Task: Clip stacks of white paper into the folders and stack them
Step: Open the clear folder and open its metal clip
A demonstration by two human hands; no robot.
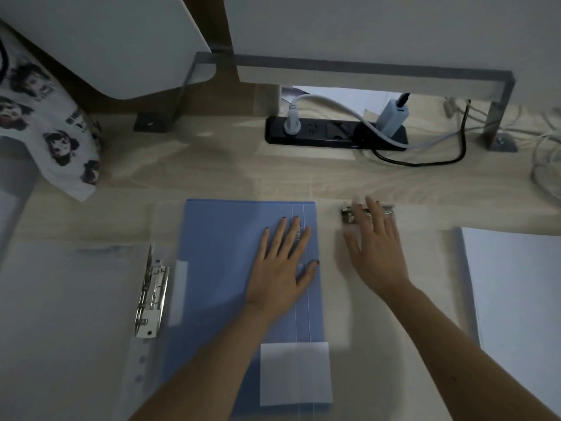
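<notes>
This looks like an office desk. A long black power strip [321, 138] with plugs in it lies on the pale wooden desk top [212, 171]. Just behind it stand flat white boards [364, 31] and a grey metal bar [364, 72]. In front of it lie a blue plastic folder [224, 253] and a pile of white paper sheets [516, 284].

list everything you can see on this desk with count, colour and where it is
blue folder: one, blue, desk centre
label: one, white, near end of the blue folder
metal clip: one, silver, right of the blue folder
open folder: one, clear-white, left
lever clip: one, silver, on the open folder
paper stack: one, white, far right
power strip: one, black, back of desk
cables: several, white and black, back right
printed cloth: one, white with dark figures, back left
left hand: one, flat on the blue folder
right hand: one, blurred, fingers spread over the metal clip
</notes>
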